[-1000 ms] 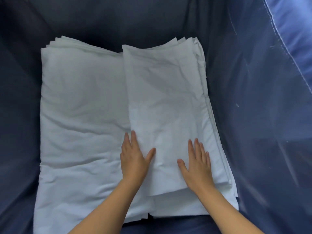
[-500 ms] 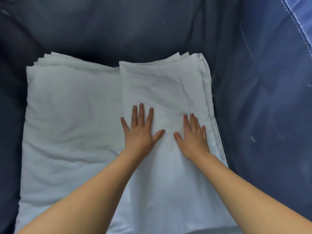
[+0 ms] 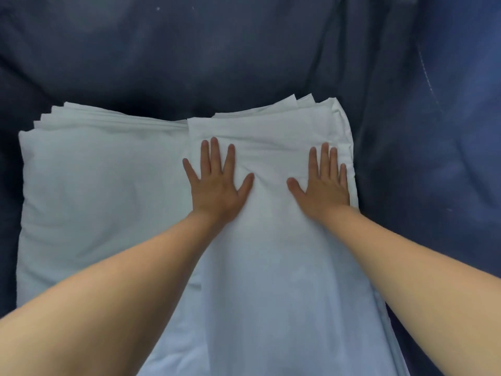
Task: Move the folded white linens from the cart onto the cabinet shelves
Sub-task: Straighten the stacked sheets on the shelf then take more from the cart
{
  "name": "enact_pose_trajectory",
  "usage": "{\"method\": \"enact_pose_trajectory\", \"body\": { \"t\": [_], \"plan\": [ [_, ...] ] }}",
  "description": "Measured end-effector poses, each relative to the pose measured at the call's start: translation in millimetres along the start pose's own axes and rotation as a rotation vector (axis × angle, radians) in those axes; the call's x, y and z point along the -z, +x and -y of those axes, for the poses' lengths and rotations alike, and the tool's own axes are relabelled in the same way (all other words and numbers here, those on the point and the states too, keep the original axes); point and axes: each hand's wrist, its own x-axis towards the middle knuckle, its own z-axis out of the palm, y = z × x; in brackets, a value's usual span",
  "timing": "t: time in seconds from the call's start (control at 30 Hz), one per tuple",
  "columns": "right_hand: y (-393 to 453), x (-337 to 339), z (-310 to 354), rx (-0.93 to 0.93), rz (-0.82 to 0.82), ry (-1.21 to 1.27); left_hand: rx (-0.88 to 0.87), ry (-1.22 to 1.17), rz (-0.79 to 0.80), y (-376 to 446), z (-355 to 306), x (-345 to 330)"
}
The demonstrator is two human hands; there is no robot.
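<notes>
- Left hand (image 3: 217, 183) and right hand (image 3: 324, 183) lie flat, fingers straight and spread, pressing the right linen stack (image 3: 271, 253).
- Left stack (image 3: 103, 191) touches it.
- Both lie in the blue cart (image 3: 244, 55).

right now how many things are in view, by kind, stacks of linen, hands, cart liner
stacks of folded white linen: 2, the left stack and the right stack
hands: 2, the left hand and the right hand, both flat on the right stack
dark blue cart liner: 1
total: 5
</notes>
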Motion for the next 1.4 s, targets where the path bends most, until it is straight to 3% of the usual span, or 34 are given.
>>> {"method": "enact_pose_trajectory", "body": {
  "t": [0.1, 0.33, 0.6, 0.7, 0.87, 0.97, 1.1, 1.27, 1.4],
  "plan": [
    [5, -10, -2, 0.009, -0.015, 0.023, 0.007, -0.003, -0.036, 3, 2, -7],
    [10, -7, -1, 0.022, 0.002, 0.002, 0.038, 0.103, 0.047, 5, -7, 0],
    [-7, 35, 9, -0.031, 0.177, -0.001, 0.074, 0.019, 0.182, -22, -22, 13],
    [-24, 54, 29, -0.076, 0.233, 0.099, 0.033, -0.021, 0.225, -36, -16, 26],
    [-58, 86, 46, -0.110, 0.171, 0.484, 0.020, -0.114, 0.241, -43, -10, 75],
    [-73, 116, 57, -0.117, 0.130, 0.671, 0.212, -0.401, 0.323, -46, -13, 122],
    [-93, 167, 75, -0.081, 0.076, 0.864, 0.385, -0.790, 0.169, -55, -9, 175],
    [-132, 238, 105, 0.013, -0.004, 1.039, 0.464, -1.205, 0.066, -72, -18, 266],
    [-171, 306, 132, 0.097, -0.023, 1.189, 0.450, -1.349, 0.007, -89, -18, 345]
  ]
}}
